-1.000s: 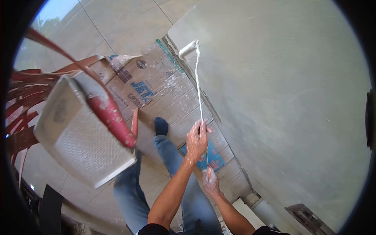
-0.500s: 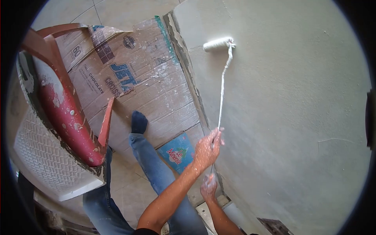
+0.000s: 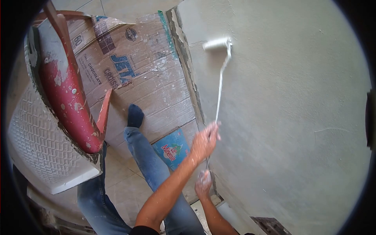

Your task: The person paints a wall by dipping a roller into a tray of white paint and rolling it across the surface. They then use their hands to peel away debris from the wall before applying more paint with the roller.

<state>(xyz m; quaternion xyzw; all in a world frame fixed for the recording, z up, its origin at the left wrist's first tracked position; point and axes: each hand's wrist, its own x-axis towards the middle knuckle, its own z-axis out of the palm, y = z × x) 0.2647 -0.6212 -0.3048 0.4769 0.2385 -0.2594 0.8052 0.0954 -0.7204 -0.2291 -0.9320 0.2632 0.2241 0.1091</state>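
Note:
My left hand (image 3: 203,141) grips the thin white pole (image 3: 219,88) of a paint roller partway up. My right hand (image 3: 203,184), speckled with white paint, holds the pole's lower end just below it. The roller head (image 3: 216,43) lies flat against the pale grey-green wall (image 3: 290,98), a little to the right of the wall's bottom edge (image 3: 188,66). Both hands are blurred by motion.
Flattened cardboard (image 3: 152,84) and a blue printed sheet (image 3: 172,150) cover the tiled floor by the wall. My jeans leg and dark sock (image 3: 135,115) stand on it. At left a white paint tray (image 3: 43,145) rests on a red plastic chair (image 3: 66,98). A wall box (image 3: 270,227) sits low right.
The roller head has gone from the wall's bottom corner out onto the wall face. My hands have shifted slightly with the pole. The view has swung toward the chair and tray.

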